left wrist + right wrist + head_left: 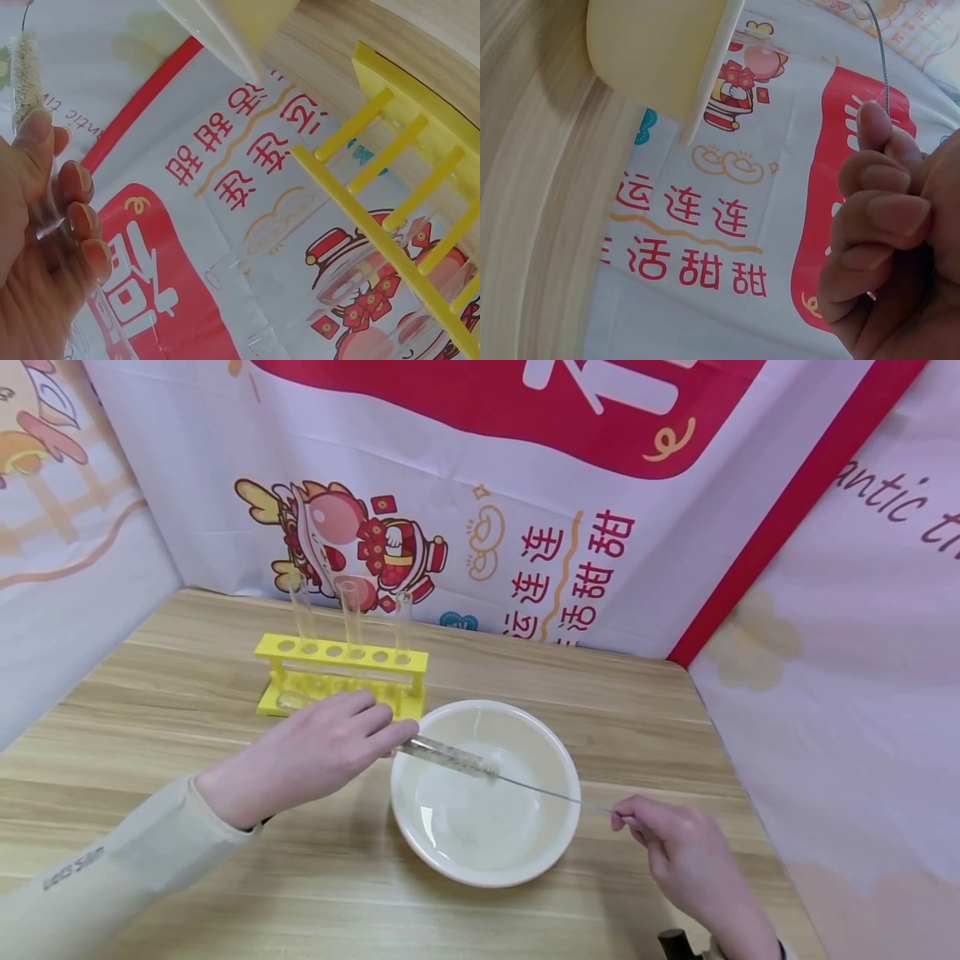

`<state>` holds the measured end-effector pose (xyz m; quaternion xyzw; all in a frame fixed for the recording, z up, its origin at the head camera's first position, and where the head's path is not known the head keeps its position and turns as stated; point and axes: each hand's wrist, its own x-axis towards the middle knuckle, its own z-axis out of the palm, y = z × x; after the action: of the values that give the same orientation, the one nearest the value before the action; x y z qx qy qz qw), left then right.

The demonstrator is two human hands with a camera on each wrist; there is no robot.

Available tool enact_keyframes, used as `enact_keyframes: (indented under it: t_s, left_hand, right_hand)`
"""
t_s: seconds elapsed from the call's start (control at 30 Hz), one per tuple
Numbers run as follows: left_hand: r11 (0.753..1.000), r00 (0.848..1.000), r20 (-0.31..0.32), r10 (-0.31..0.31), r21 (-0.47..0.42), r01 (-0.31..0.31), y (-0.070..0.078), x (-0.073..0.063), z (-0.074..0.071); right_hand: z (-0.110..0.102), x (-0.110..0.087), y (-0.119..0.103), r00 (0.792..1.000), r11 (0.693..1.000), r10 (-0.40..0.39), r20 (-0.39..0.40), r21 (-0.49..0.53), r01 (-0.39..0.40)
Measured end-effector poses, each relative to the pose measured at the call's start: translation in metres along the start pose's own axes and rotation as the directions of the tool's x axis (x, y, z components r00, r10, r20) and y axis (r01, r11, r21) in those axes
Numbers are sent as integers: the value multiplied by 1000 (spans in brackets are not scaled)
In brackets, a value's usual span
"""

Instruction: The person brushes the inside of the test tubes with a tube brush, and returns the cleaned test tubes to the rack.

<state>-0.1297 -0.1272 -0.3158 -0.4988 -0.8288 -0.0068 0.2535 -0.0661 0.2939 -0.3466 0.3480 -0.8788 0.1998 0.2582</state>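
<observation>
My left hand (318,756) grips a clear glass test tube (446,754), its rounded end emerging behind the hand and its mouth tilted down to the right above a white basin (480,839). A test tube brush (540,789) runs into that mouth. Its pale bristles (26,75) lie partly inside the tube and partly at the mouth. Over to the right of the basin, my right hand (686,852) pinches the brush's thin wire handle between thumb and finger, the other fingers curled. Shallow clear liquid seems to lie in the basin, though this is hard to tell.
Behind the left hand stands a yellow test tube rack (321,650) holding several holes and three upright clear tubes (351,610). A printed cloth (450,485) hangs along the back of the wooden table (622,718). A black piece (677,943) sits by the right wrist.
</observation>
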Motion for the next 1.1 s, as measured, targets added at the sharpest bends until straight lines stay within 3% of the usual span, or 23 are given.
enact_keyframes:
  t_s: [0.23, 0.53, 1.1]
  left_hand:
    - [1000, 1000, 15, -4, 18, 4, 6, 2, -2]
    - [999, 998, 52, -26, 37, 24, 7, 1, -1]
    - [998, 998, 56, -33, 61, 30, 10, 3, 0]
  right_hand:
    - [2, 0, -5, 996, 993, -68, -51, -99, 63]
    - [2, 3, -14, 996, 989, -54, -66, -138, 44]
    - [7, 4, -18, 995, 986, -49, -85, -165, 34]
